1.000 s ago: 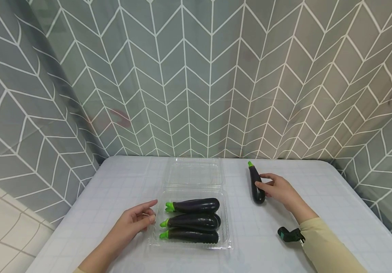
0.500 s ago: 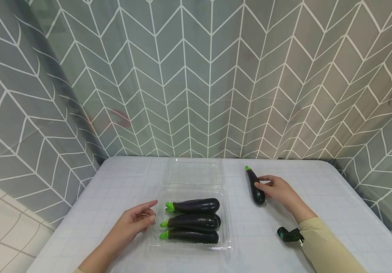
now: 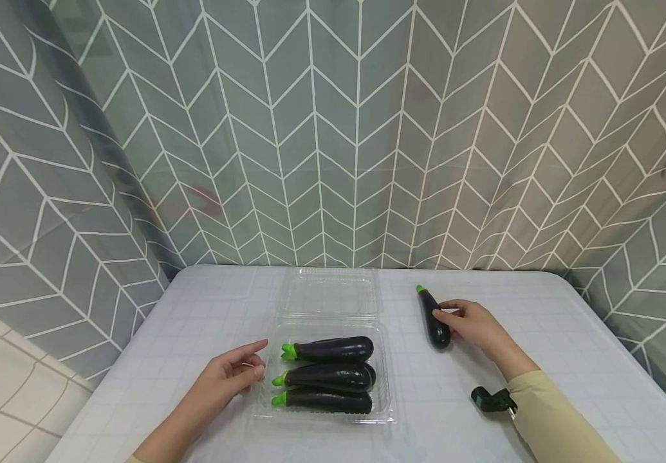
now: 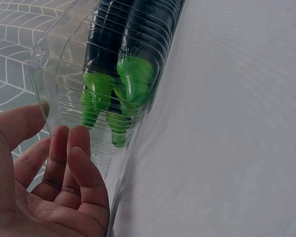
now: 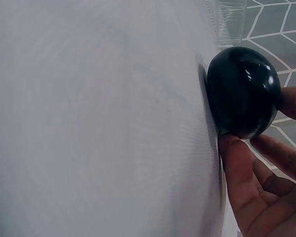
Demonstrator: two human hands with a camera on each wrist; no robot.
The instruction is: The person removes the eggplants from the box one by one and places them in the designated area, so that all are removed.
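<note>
On the right side of the table, my right hand (image 3: 471, 325) pinches a dark eggplant (image 3: 435, 321) between thumb and fingers, its green stem end pointing away and slightly left. In the right wrist view the round glossy end of this eggplant (image 5: 244, 94) sits against or just over the white surface; I cannot tell which. My left hand (image 3: 231, 373) is at the left edge of an open clear plastic clamshell box (image 3: 381, 405), fingers relaxed. Several eggplants (image 3: 329, 375) lie in the box, stems to the left. Up close, left fingertips (image 4: 79, 133) are by the ribbed wall.
The box's clear lid (image 3: 329, 292) lies folded back toward the far edge of the white table (image 3: 222, 302). A dark wrist device (image 3: 491, 399) hangs by the right sleeve. Grey patterned curtains (image 3: 333, 161) stand behind and at both sides.
The stem end of the eggplant in my right hand has swung slightly left and nearer. The right hand has barely shifted. My left hand and the box have not visibly moved.
</note>
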